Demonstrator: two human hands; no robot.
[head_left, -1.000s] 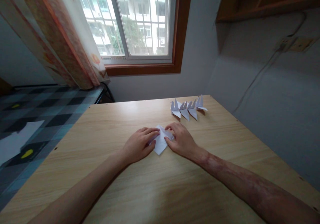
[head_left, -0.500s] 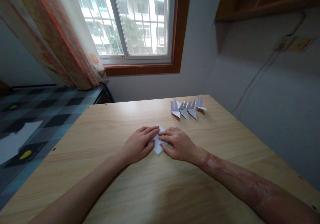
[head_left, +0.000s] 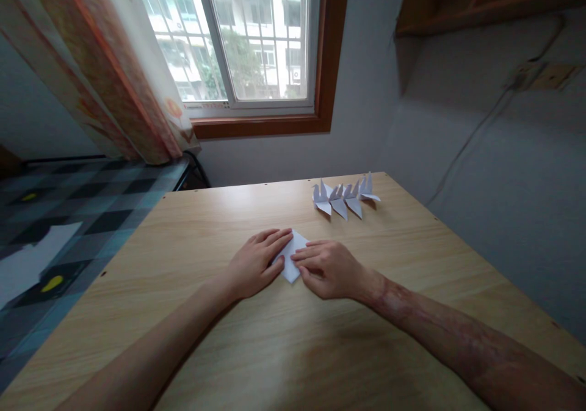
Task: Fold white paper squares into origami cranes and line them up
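Observation:
A small diamond of folded white paper (head_left: pixel 289 267) lies on the wooden table, its lower point facing me. My left hand (head_left: pixel 257 263) rests over its left side, fingers stretched out flat and pressing it down, with the thumb along its lower left edge. At the right side of the paper is my right hand (head_left: pixel 330 269). Its fingers are bunched together, with the fingertips on the paper and the thumb tucked close below them at the right edge. Part of the paper is hidden beneath both hands.
Several folded white paper cranes (head_left: pixel 344 200) stand in a row at the back right of the table (head_left: pixel 220 209). White paper sheets (head_left: pixel 39 258) lie on a checked bed cover (head_left: pixel 114 185) to the left. Beyond the table are a window and a wall.
My right hand has shifted slightly down and its fingers have drawn closer together, so more of the paper's upper right shows. My left hand stays in nearly the same place.

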